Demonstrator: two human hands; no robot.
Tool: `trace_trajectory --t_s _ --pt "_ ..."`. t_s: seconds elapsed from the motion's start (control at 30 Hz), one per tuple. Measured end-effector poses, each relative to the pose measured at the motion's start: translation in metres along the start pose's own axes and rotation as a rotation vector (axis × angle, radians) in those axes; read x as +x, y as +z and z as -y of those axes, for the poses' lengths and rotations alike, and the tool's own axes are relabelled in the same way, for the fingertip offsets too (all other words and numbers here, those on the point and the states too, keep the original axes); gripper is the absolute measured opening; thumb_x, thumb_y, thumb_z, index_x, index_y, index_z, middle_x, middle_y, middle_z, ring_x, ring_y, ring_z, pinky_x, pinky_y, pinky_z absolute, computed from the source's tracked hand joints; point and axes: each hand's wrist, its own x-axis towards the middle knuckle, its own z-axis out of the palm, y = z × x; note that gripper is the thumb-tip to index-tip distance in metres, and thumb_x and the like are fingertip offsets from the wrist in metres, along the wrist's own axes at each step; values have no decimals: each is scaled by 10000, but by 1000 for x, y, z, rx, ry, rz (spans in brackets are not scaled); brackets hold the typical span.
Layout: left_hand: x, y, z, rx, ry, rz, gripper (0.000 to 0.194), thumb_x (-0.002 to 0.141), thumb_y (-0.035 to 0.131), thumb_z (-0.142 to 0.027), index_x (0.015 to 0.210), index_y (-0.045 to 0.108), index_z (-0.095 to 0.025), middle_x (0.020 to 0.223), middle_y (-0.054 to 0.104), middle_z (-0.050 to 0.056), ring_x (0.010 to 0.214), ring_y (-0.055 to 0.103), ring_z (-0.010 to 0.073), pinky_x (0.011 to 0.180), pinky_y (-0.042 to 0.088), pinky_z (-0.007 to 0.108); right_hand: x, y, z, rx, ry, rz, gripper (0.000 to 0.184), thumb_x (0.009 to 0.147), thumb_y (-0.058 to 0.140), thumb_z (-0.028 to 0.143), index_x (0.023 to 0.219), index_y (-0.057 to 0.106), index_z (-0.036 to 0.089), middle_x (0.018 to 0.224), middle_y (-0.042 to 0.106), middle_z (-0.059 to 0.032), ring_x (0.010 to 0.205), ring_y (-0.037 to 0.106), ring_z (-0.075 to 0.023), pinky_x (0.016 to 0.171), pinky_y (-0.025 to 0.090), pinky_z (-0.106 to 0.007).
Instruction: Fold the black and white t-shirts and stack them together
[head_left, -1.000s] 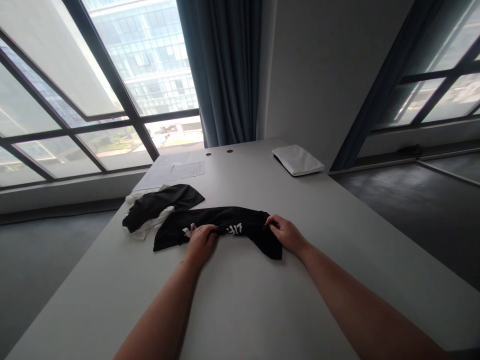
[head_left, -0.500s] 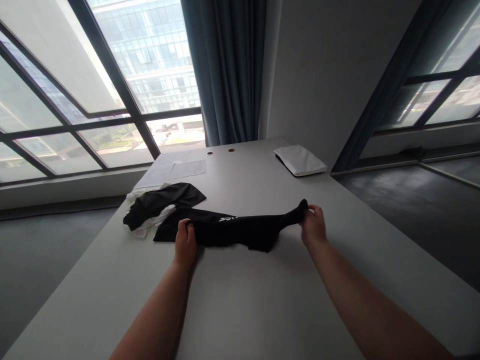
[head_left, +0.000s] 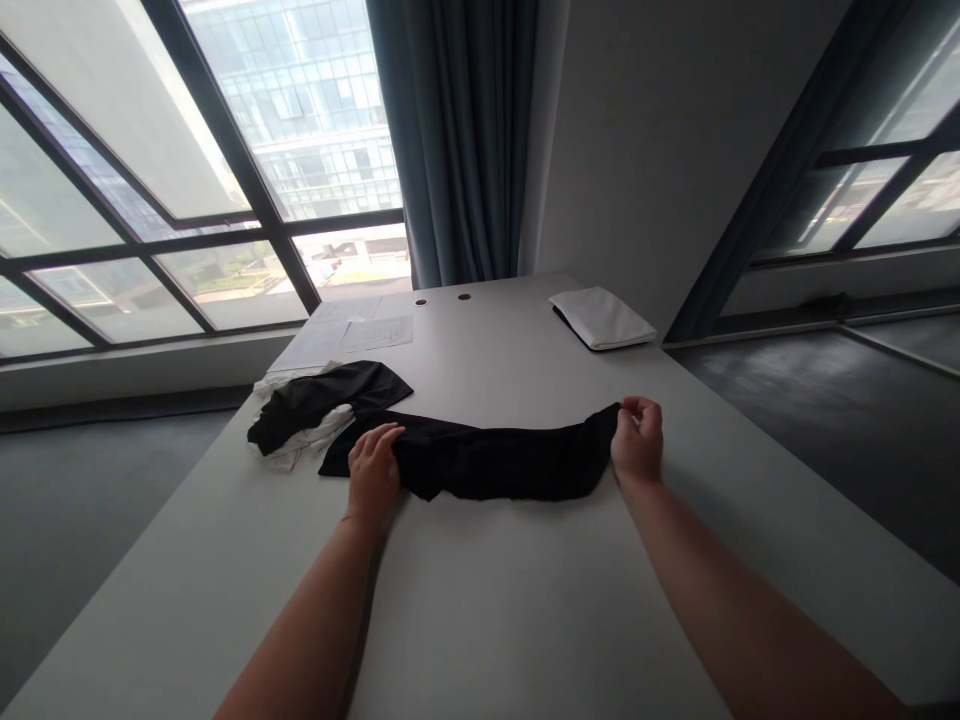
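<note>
Now a black garment (head_left: 502,462) lies between the hands, left hand (head_left: 373,475) pressing it, right hand (head_left: 637,440) pinching its end.

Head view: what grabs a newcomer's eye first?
A long band of black cloth stretched across the white table draws the eye, its right end pinched by the right hand while the left hand lies on its other end. Just beyond it sits a heap of black and white clothing. Behind everything, a tall window shows a glass office building.
</note>
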Motion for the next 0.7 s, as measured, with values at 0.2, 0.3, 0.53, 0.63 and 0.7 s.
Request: trace_trajectory --t_s 0.2,0.3,0.53,0.63,0.7 --pt "-7 1 -24 -11 264 340 549 888 655 -263 1421 586 -378 1525 554 25 1445 466 293 1272 299 554 -43 4 54 -136 -456 754 242 989 530 367 1147 667 244 1219 635 -114 1228 574 -287 1139 438 -472" --pt "-6 9 -17 -18 158 317 453 828 684 -210 1266 681 -327 1470 587 53 1371 523 299 1221 383 542 -57 11 56 -186 -455 1200 439 916 698 399 1337 662 281 1420 558 -89 1344 514 -292 1177 423 -462" --pt "-2 14 1 -69 -24 200 235 805 630 -187 1026 686 -244 1322 647 89 1205 613 288 1078 499 481 -52 13 45 -259 -448 1358 682 808 821 287 1455 608 338 1536 496 -50 1446 433 -306 1297 172 -559" --pt "-3 10 0 -138 30 287 324 810 682 -249 1133 675 -264 1353 634 80 1274 587 285 1129 462 482 -51 13 45 -250 -457 1347 564 877 739 261 1427 628 318 1530 508 -55 1448 438 -288 1294 173 -565" --pt "-4 6 -1 -165 53 347 475 815 733 -333 1279 637 -290 1413 604 82 1352 540 294 1181 416 499 -52 13 45 -238 -455 1330 505 904 685 234 1403 642 299 1515 523 -64 1443 447 -277 1287 199 -562"
